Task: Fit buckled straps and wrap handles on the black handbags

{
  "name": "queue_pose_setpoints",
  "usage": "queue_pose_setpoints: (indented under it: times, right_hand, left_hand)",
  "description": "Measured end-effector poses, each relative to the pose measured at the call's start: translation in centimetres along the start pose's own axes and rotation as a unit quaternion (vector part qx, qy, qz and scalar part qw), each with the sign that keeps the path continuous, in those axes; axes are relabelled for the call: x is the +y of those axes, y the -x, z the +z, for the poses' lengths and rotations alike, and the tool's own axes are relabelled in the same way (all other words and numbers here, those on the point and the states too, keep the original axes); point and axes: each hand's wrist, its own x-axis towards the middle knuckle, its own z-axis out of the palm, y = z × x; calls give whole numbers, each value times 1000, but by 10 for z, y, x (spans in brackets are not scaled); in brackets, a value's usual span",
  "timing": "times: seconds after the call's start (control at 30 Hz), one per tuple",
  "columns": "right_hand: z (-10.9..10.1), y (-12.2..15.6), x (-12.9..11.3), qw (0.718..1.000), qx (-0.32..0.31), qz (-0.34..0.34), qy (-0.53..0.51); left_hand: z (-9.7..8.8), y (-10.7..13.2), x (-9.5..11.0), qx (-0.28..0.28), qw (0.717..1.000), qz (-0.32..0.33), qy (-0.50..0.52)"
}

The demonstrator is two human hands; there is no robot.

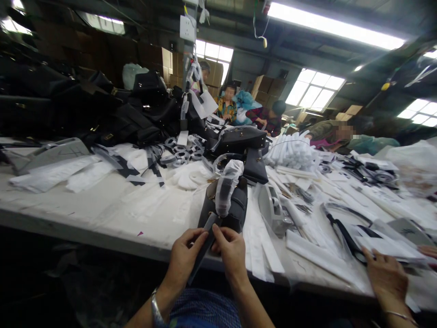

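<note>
A black handbag (239, 200) stands at the table's front edge, straight ahead of me. Its handle (226, 187) is wrapped in white film and rises above the bag. A dark flat strap (200, 259) runs from the bag's near end down past the edge. My left hand (187, 253) pinches this strap between thumb and fingers. Close beside it, my right hand (229, 248) is closed at the strap's upper part, against the bag; its other fingers are partly hidden.
Black bags (123, 109) are heaped at the left. Flat white sheets (261, 246) and a tape dispenser (273, 205) lie right of the handbag. A co-worker's hand (387, 275) rests at the far right. More people work across the table (136, 223); rolled white foam (290, 150) is piled there.
</note>
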Motion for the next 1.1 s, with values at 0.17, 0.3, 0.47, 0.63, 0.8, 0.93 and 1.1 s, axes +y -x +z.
queue_pose_setpoints:
  times: [0.17,0.3,0.47,0.63,0.8,0.93,1.1]
  right_hand:
    - [-1,-7,-1,1000,-2,4,3]
    - [-1,-9,-8,1000,-12,19,-22]
    - [-1,-3,-19,992,-52,76,-89]
    - [3,4,-23,996,-78,35,-11]
    - [1,4,-19,995,-99,19,-17]
    - [-10,2,-20,985,-159,42,-44]
    - [-18,-3,-23,986,-164,28,-4]
  left_hand:
    - [-3,1,-1,37,962,242,-118]
    - [-13,0,-3,15,866,439,-239]
    - [-33,-10,11,-15,731,575,-368]
    - [-46,-17,28,-75,649,620,-435]
    - [-46,-7,20,-133,712,566,-394]
    - [-51,8,18,-141,834,437,-307]
    - [-47,9,35,-73,978,91,-171]
